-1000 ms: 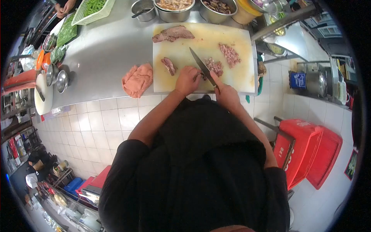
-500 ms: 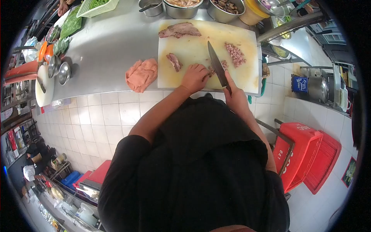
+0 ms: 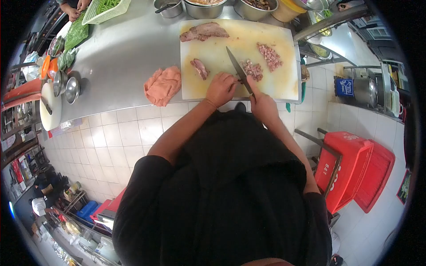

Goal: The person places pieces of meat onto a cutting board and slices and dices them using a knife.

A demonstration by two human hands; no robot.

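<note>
My right hand (image 3: pixel 263 107) grips a kitchen knife (image 3: pixel 237 66), its blade angled up and left across the white cutting board (image 3: pixel 286 88). My left hand (image 3: pixel 222 88) is curled on the board just left of the blade, pressing on a small piece of meat that its fingers mostly hide. Right of the blade lies a small heap of diced meat (image 3: pixel 252 70), and beyond it a second diced heap (image 3: pixel 270 56). A short strip of meat (image 3: pixel 200 68) rests left of the knife. Along the board's far edge is a larger slab of meat (image 3: pixel 204 32).
A crumpled orange cloth (image 3: pixel 163 86) lies beside the board on the steel table (image 3: pixel 120 71). Metal pots (image 3: pixel 205 9) with food stand behind. Bowls (image 3: pixel 72 91) and a green-bean basket (image 3: pixel 106 12) are leftward. Another person's hands (image 3: pixel 75 11) show at the far left.
My right hand and the knife have moved left, closer to my left hand. The nearer diced heap, partly covered before, now shows right of the blade. The other person's hands have come further into view.
</note>
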